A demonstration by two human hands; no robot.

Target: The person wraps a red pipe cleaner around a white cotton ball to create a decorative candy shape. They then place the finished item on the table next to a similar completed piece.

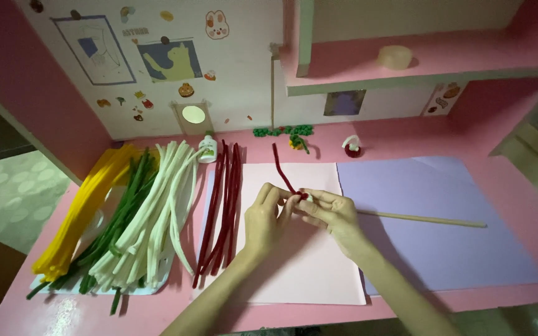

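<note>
Fingers (273,198) of the left hand (264,219) and those of the right hand (331,213) are closed together on the lower end of a dark red pipe cleaner (282,172), pinching it where it meets a thin wooden stick (421,218) that runs out to the right over a lilac paper sheet (443,230). From the pinch the fuzzy red stem rises up and away, slightly bent, over a pale pink paper sheet (306,267) lying on the pink surface (512,149). A small white bottle with a green label (207,149) stands at the back, just beside a row of more dark red pipe cleaners (221,205). Left of these lie bundles of white pipe cleaners (157,205), green pipe cleaners (119,211) and yellow pipe cleaners (82,211). On the white wall behind are small stickers, a cat picture on blue (169,60) and a framed blue drawing (94,50). A pale round object (395,56) sits on the pink shelf (468,53) above
</note>
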